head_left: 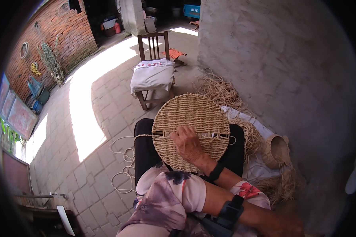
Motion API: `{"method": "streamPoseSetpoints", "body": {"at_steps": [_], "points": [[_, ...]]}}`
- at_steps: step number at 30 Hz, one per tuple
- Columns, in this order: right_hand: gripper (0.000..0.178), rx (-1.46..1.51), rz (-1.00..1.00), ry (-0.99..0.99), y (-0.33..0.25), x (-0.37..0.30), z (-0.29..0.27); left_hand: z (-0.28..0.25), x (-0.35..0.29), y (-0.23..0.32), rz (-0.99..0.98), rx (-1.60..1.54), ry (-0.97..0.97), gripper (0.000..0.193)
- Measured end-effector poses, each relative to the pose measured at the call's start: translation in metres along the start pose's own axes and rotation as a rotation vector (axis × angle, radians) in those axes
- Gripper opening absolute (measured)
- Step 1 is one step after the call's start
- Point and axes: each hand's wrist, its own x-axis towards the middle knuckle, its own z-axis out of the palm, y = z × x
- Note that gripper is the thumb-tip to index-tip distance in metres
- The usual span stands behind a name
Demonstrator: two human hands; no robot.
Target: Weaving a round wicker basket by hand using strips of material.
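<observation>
A round mat (192,112) woven from straw-coloured cord lies across my lap, with an unwoven slot across it below its middle. My right hand (187,145) rests over this slot, its fingers curled together at a cord (144,135) that runs out past the mat's left edge. What the fingertips grip is partly hidden beneath the hand. My left arm crosses to the lower right, a black wrist device (230,211) on it. Away from the mat, my left hand (283,226) is dark and smeared, its fingers unreadable.
Loose cord (124,173) loops onto the paving at left. Heaps of cord (221,89) lie along the grey wall (281,59), beside a woven basket (277,150) on white cloth. A wooden chair (153,79) draped with cloth stands ahead.
</observation>
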Motion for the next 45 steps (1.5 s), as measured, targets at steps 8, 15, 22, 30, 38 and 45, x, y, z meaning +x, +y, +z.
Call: {"method": "streamPoseSetpoints", "body": {"at_steps": [8, 15, 22, 30, 38, 45], "points": [[0.010, 0.100, 0.023, -0.092, 0.006, -0.001, -0.008, 0.006, 0.001, -0.010, 0.005, -0.038, 0.044, 0.047], [0.013, 0.218, 0.199, 0.006, 0.041, -0.026, -0.070, -0.008, -0.009, -0.006, -0.098, 0.008, -0.097, 0.045], [0.019, 0.164, 0.273, -0.075, 0.047, -0.052, -0.111, 0.001, -0.012, -0.015, -0.029, -0.025, -0.052, 0.043], [0.007, 0.944, 0.785, 0.095, 0.069, -0.070, -0.093, -0.001, -0.009, -0.017, -0.038, -0.163, -0.035, 0.040], [0.010, 0.117, 0.381, -0.013, 0.061, -0.059, -0.095, 0.010, -0.004, -0.015, 0.048, -0.150, -0.027, 0.037], [0.014, -0.120, 0.317, -0.050, 0.048, -0.048, -0.089, 0.017, 0.004, -0.025, 0.414, 0.021, 0.065, 0.036]]}}
